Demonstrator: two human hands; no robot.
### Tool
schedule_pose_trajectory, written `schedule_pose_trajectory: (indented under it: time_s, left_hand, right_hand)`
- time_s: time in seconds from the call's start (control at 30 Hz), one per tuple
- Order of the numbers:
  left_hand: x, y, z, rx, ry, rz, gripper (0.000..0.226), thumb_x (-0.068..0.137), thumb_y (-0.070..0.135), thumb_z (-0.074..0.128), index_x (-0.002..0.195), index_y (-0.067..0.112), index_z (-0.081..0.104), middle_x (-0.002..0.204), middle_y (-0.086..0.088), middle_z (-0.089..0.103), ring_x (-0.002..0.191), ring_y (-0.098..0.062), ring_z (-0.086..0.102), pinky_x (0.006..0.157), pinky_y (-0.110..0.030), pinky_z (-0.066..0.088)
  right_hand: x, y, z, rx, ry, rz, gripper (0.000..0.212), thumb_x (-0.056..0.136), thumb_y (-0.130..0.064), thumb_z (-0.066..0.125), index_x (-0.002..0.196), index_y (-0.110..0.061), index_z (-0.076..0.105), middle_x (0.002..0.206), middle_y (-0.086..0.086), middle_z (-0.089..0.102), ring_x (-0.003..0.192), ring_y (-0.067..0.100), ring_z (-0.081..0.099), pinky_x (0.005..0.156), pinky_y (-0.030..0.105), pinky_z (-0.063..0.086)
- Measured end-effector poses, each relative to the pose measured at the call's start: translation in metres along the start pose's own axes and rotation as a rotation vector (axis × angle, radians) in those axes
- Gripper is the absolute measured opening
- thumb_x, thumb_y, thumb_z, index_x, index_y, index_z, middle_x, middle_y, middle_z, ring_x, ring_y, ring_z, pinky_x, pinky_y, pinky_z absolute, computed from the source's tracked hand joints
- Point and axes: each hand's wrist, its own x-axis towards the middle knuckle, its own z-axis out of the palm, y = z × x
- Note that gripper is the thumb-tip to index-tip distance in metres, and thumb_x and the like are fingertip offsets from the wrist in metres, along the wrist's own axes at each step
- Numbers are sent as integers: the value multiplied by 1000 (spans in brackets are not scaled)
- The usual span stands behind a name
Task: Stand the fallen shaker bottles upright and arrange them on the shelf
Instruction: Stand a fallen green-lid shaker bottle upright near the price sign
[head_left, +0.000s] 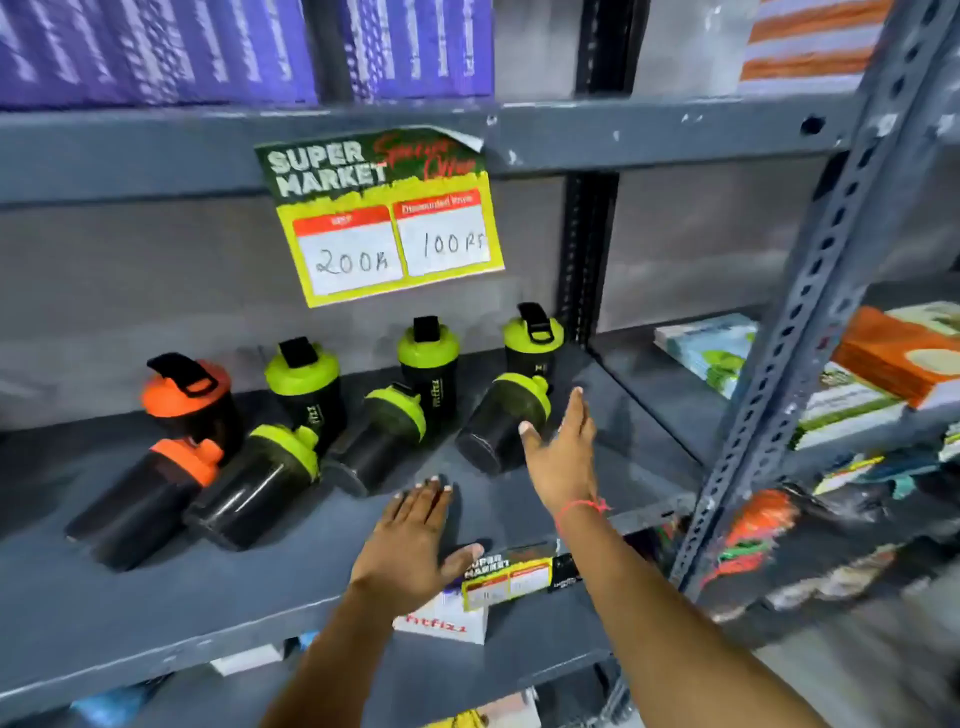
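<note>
Two hands reach over the shelf (519, 499), both spread open and empty: the left hand (410, 540) hovers low at the front, the right hand (563, 452) just beside the rightmost fallen bottle (501, 415). Four bottles lie tipped in front; four stand behind, one orange-lidded (187, 395). Best, I judge, to wrap that nearest body mid-height, swing its base down, and seat it clear of the upright bottle (532, 338) behind. The bottles read "fitfizz", blurred. The tag (384, 213) reads "SUPER MARKET", "200", "100 Rs".
</note>
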Motion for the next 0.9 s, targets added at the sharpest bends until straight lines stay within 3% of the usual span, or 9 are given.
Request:
schedule_pose_trajectory:
  time_s: [0.2,0.37,0.47,0.63,0.73,0.83,0.9]
  left_hand:
    - [1,-2,3,28,36,26,84,84,72,24,147,19,7,159,-5,4,146,-19,2,116,-31,-8]
    - [0,-2,1,33,48,24,84,83,72,21,147,21,4,159,-4,1,146,-17,-2,115,-30,-12]
    - [-1,-2,1,10,48,15,83,83,73,21,147,23,3,159,-1,1,146,-15,-3,112,-27,-14]
    - [0,0,-2,-10,20,28,82,85,71,23,147,22,-1,159,-1,-3,145,-15,-7,110,-27,-18]
    - [1,-1,-3,0,-5,39,82,86,69,22,147,21,-3,159,-2,-6,145,-16,-10,111,-30,-16]
    - [2,-1,-3,-5,-9,47,82,86,69,21,147,20,-3,159,-2,-6,145,-16,-10,114,-32,-14]
    - [2,-2,-2,-6,0,52,82,86,69,20,147,19,-3,159,-2,-5,145,-17,-8,115,-33,-12]
  right_hand:
    - [35,-18,31,305,55,267,96,77,-40,68,148,-19,6,157,13,9,141,35,19,110,53,27]
    - [50,-28,46,396,86,398,112,69,-37,77,148,-20,0,154,18,16,137,39,25,108,53,30]
    - [55,-32,49,396,84,484,110,68,-37,75,147,-26,-1,144,21,34,128,41,39,103,55,35]
    - [53,-27,38,407,91,521,100,68,-32,72,145,-33,7,144,18,26,123,43,41,103,55,39]
    - [47,-23,28,344,212,391,99,68,-29,73,144,-33,11,140,17,30,119,43,44,102,49,42]
    - [39,-20,19,156,366,78,102,66,-23,76,146,-28,13,138,18,32,123,41,39,104,44,37]
    - [33,-15,17,40,381,-88,102,67,-21,77,147,-26,13,142,18,30,128,38,34,106,44,35]
